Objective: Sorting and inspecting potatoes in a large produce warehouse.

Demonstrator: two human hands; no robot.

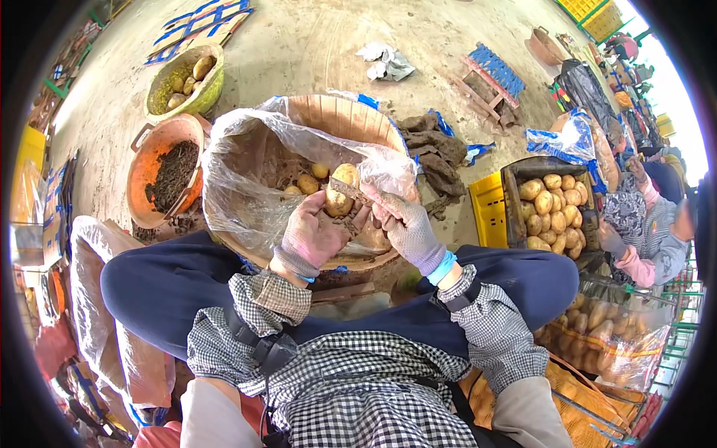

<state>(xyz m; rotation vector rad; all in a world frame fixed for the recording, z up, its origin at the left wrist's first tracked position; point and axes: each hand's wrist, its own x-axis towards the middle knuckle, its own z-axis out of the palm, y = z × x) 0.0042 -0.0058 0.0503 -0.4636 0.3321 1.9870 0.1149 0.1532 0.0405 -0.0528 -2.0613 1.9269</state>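
My left hand [311, 229], in a dirty knit glove, holds a yellow potato [344, 175] upright over a large round basket [325, 109]. My right hand [409, 224], gloved too, grips a small flat blade [348, 189] whose muddy face lies across the potato's side. The blade's handle is mostly hidden in the fingers. Clear plastic sheeting [252, 126] lines the basket and hangs over its rim. Below my hands, several smaller potatoes [308, 183] lie inside it.
An orange tub [137, 179] of dark soil and a yellow-green bowl [215, 92] of potatoes stand left. At right are a potato-filled crate [510, 196], dark rags [434, 145], a low stool [493, 84] and a seated person [655, 235]. Bagged potatoes [599, 336] sit lower right.
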